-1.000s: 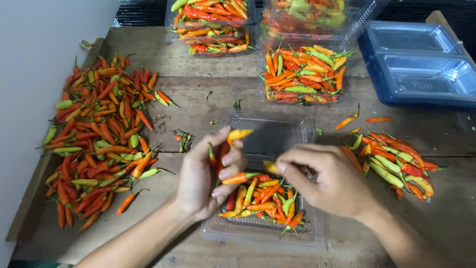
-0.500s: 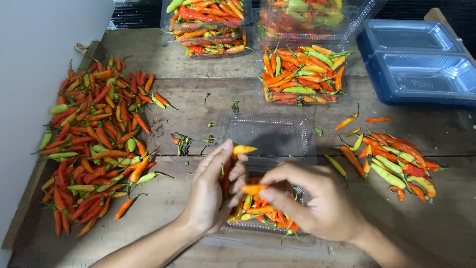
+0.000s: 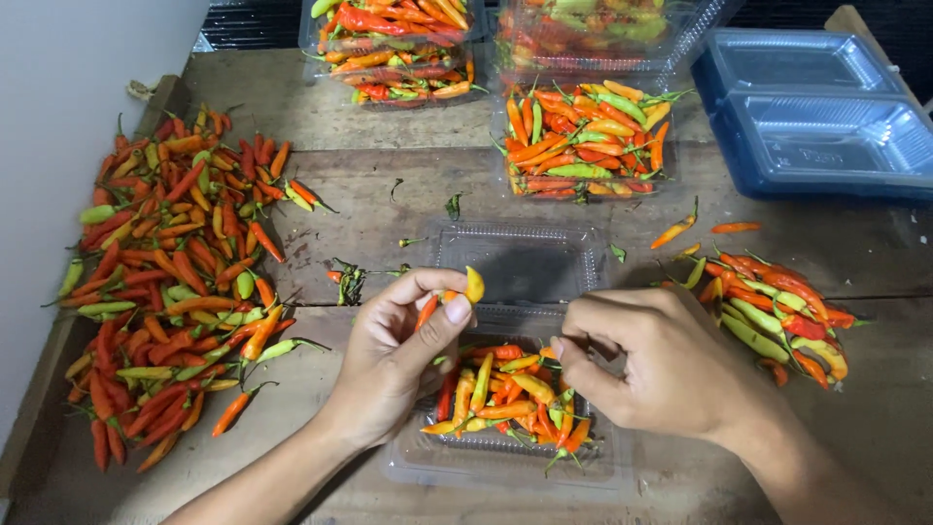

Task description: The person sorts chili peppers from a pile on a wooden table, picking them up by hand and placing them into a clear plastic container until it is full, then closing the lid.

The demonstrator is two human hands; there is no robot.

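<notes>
On the wooden table (image 3: 369,219) in front of me, the biggest thing is the heap of chillies (image 3: 170,282) spread along my left side — red, orange and green ones lying loose on the boards. Across the far edge sit clear plastic boxes: a filled box (image 3: 394,44) and another filled box (image 3: 593,29) at the back, then a third box of chillies (image 3: 583,141) nearer to me. To the far right, blue trays (image 3: 816,117) lie stacked with nothing visible in them. A smaller pile of chillies (image 3: 777,311) rests on the table just beyond my right hand.

Directly below me is the clear hinged box (image 3: 515,389); its lid (image 3: 520,262) lies flat on the far side, and the near half holds a shallow layer of mixed chillies.

My left hand (image 3: 389,355) hovers over the near-left corner of that box, thumb and forefinger pinched on a small orange chilli (image 3: 428,309), with a yellow chilli (image 3: 474,284) at the fingertips; the other fingers are curled in. My right hand (image 3: 651,365) is over the right side of the box, fingers bent inward toward the chillies there — I cannot tell whether it holds one, since the fingertips hide whatever is under them.

A few torn stems and green bits (image 3: 350,277) lie scattered between the big heap and the lid.
</notes>
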